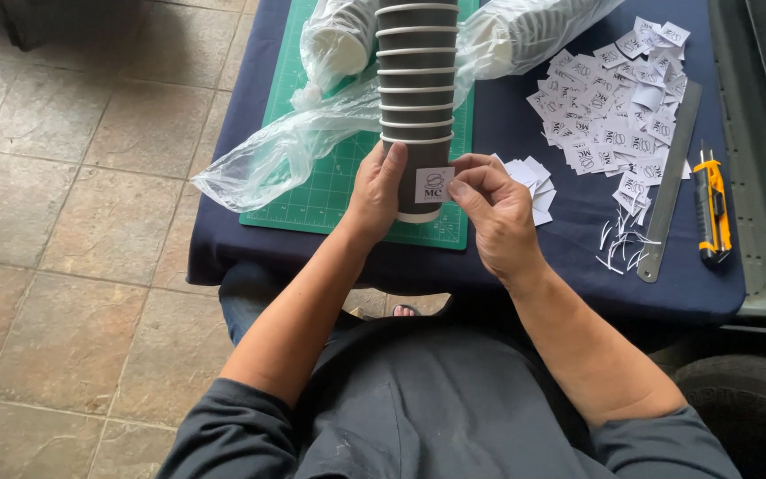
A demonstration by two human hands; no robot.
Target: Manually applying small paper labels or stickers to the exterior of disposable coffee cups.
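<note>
Between the fingers of both hands, a long stack of dark grey paper cups with white rims lies on its side, its end cup toward the person. The left hand wraps that end cup, fingers curled shut around its far side and thumb on top, which steadies the stack against rolling. The right hand has its fingers drawn together, fingertips pinching the right edge of a small white square printed label that lies flat on the cup wall, apparently so it can be pressed on squarely. Just beyond the right fingers sits a small pile of blank white backing slips; farther right, a spread of cut printed labels. Under the stack lies a green gridded cutting mat on a table covered in navy cloth, with clear plastic cup sleeves to the left. A steel ruler and a yellow utility knife rest well right of the fingers.
</note>
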